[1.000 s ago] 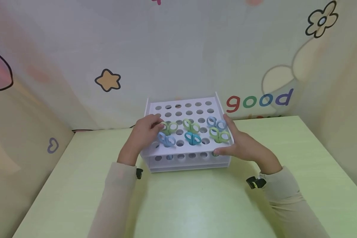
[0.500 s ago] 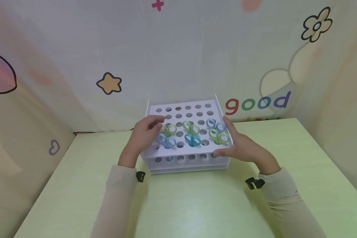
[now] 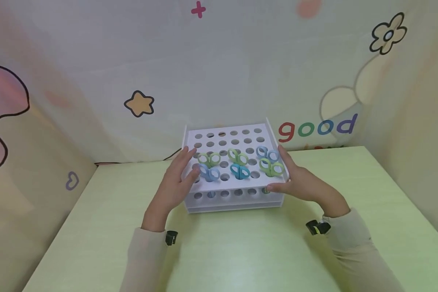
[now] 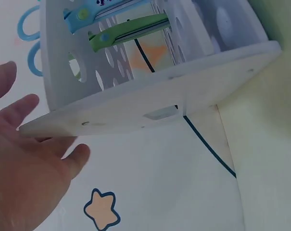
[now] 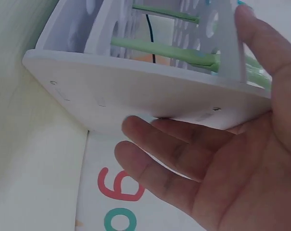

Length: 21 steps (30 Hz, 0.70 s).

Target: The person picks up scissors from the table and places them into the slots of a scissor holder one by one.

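A white rack (image 3: 237, 185) with rows of round holes stands on the table. Small scissors hang in it, handles up: light blue (image 3: 209, 175) and green (image 3: 209, 162) at left, green (image 3: 238, 159) and teal (image 3: 239, 172) in the middle, light blue (image 3: 267, 155) and green (image 3: 271, 168) at right. My left hand (image 3: 172, 184) is at the rack's left side, fingers spread, thumb near the front-left scissors; it does not grip. My right hand (image 3: 303, 183) holds the right side, thumb on the front edge, fingers along the side panel (image 5: 150, 89).
The pale green table (image 3: 226, 247) extends in front of the rack and to both sides. Behind stands a printed curtain (image 3: 219, 73). A dark cable (image 3: 173, 155) runs along the table's back edge, behind the rack.
My left hand has drawn back from the left green scissors toward the rack's left side, its fingers spreading. The right hand stays on the rack's right side.
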Motion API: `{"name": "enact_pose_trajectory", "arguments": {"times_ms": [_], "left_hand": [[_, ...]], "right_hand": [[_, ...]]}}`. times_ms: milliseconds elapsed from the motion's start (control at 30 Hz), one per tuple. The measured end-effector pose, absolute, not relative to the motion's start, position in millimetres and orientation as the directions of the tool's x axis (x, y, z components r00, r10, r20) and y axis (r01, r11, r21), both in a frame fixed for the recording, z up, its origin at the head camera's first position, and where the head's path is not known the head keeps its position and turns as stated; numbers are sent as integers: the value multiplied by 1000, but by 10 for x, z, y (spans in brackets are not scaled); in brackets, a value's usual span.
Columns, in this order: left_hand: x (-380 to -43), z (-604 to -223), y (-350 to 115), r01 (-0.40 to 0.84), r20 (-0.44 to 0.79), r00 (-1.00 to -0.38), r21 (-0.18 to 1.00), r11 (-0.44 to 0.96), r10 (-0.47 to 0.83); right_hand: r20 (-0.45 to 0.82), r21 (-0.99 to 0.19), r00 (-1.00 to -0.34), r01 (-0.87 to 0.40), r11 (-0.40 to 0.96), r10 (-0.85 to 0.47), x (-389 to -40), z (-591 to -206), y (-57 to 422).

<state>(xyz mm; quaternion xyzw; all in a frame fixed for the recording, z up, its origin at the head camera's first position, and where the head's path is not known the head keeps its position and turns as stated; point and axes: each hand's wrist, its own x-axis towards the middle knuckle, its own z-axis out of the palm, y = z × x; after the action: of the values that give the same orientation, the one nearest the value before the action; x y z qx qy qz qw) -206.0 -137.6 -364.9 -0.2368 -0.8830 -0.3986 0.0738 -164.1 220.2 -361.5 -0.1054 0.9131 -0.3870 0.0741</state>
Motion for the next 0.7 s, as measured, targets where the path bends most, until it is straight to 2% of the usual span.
{"name": "enact_pose_trajectory", "arguments": {"times_ms": [200,333,567,700], "left_hand": [[-1947,-3610,-1365,459,234,-885,584,670,402],[-1865,-3603,-1357,453,200,-890,484,749,409],[-1692,-3614,-1351,483,222,-875,321,815,431],[-1527,-3606,-1369,491,226,-867,232,839,445]], "right_hand": [[-89,-697,-953,-149,701,-291,-1505,-3506,2303],[-130,-654,-942,-153,741,-310,-1382,-3402,2301],[-200,-453,-949,-131,882,-244,-1132,-3180,2200],[-148,-385,-955,-184,904,-257,-956,-3094,2155]]}}
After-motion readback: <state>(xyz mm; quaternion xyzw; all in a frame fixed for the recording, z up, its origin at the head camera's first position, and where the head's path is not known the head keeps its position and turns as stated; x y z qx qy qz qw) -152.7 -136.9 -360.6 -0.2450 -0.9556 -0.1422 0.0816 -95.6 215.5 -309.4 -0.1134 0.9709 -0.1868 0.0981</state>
